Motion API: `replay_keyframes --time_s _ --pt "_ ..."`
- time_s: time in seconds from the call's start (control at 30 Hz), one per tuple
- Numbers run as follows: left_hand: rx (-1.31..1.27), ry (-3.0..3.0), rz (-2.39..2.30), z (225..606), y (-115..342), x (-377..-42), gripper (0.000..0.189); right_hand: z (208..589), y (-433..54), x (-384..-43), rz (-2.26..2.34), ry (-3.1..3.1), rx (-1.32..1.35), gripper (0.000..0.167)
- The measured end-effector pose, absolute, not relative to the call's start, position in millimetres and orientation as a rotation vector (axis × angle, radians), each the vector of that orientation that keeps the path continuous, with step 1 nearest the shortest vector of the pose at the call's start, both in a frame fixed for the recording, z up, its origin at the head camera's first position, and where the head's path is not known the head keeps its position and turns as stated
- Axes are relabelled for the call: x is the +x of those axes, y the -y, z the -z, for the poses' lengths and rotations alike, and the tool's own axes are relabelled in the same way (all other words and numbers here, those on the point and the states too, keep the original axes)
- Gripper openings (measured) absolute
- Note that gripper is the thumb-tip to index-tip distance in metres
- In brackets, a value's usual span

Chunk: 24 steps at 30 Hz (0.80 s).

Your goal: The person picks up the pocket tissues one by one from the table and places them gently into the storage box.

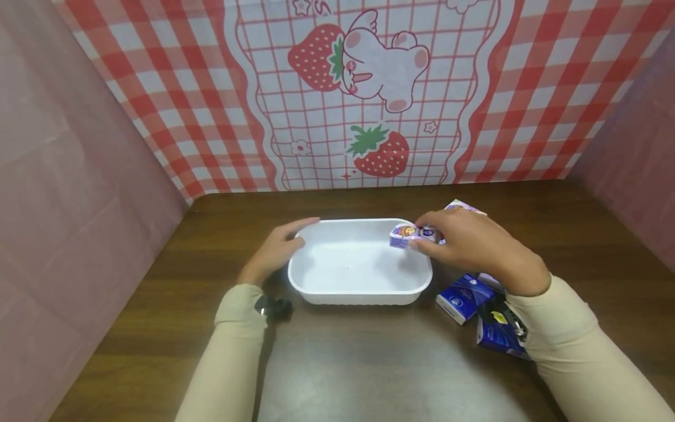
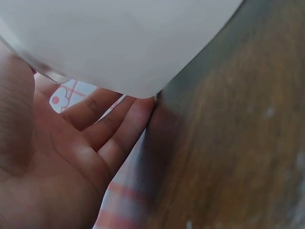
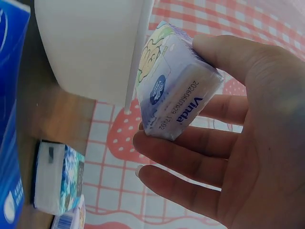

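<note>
A white plastic basin (image 1: 343,272) stands on the table with its inside bare. At its left end my left hand (image 1: 273,253) holds the rim, thumb over the edge and fingers along the outer wall. My right hand (image 1: 471,246) pinches a small purple tissue pack (image 3: 174,86), marked Vinda and printed with a cartoon. In the head view this pack overlaps the basin's right far corner. The right wrist view shows it tilted beside the basin wall, thumb on one side and fingers on the other.
Right of the basin lie a dark blue pack (image 1: 464,298) and another blue pack (image 1: 501,335), partly under the right wrist. Behind the right hand a purple pack (image 1: 464,206) shows. A pack with a blue-green print (image 3: 59,176) lies nearby. A checked cloth (image 1: 195,99) hangs behind the table.
</note>
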<state>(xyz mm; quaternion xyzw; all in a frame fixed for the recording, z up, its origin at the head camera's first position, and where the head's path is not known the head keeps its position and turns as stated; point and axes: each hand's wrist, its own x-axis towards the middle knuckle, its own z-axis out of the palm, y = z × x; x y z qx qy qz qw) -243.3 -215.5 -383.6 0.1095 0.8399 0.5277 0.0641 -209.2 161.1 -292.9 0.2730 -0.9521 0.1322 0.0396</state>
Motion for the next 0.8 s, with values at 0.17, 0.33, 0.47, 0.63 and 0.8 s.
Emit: replay_keyframes --time_s 0.17,0.33,0.47,0.63,0.8 --pt "0.331 -2.538 -1.594 382.5 214.0 -241.8 0.045 294.6 -156.0 -206.8 -0.425 2.928 0.907 0.05" --pt "0.319 -2.524 -1.601 381.8 213.3 -240.4 0.044 297.0 -147.5 -204.9 -0.433 2.942 0.951 0.051" --pt "0.345 -2.524 -1.61 382.6 215.1 -241.2 0.045 300.0 -141.7 -204.2 -0.384 2.898 0.986 0.049" --pt "0.363 -2.531 -1.605 383.6 216.8 -242.5 0.045 303.4 -138.2 -202.8 -0.347 2.845 1.017 0.049" --pt "0.35 -2.521 -1.613 382.5 216.2 -241.8 0.045 304.0 -135.0 -199.6 -0.367 2.857 1.044 0.049"
